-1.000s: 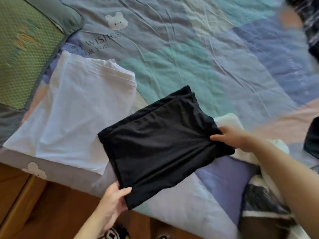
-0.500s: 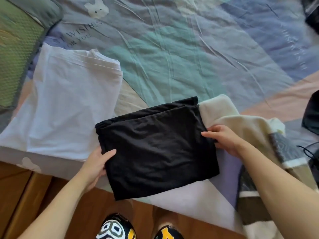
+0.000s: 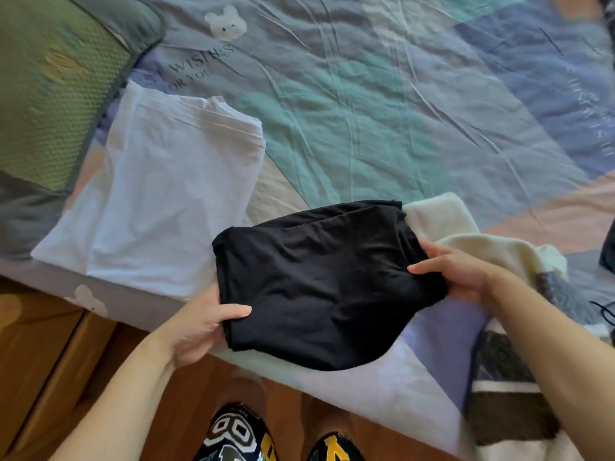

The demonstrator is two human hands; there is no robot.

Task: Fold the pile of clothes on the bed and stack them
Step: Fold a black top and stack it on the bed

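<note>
A folded black garment (image 3: pixel 319 281) is held just above the near edge of the bed, sagging in the middle. My left hand (image 3: pixel 203 324) grips its left edge, thumb on top. My right hand (image 3: pixel 462 271) pinches its right edge, fingers under the cloth. A folded white shirt (image 3: pixel 159 201) lies flat on the bed to the left. A cream and brown patterned garment (image 3: pixel 466 247) lies rumpled under and right of my right hand.
The bed has a pastel patchwork sheet (image 3: pixel 382 111) with a bear print. A green mesh pillow (image 3: pixel 50 81) sits at the far left. A dark garment (image 3: pixel 607 247) shows at the right edge. Wooden floor (image 3: pixel 66 361) and my patterned slippers (image 3: pixel 239 434) are below.
Both hands have closed on the black garment's side edges and lifted it, so it now sags between them. It had been set down flat half a second ago.
</note>
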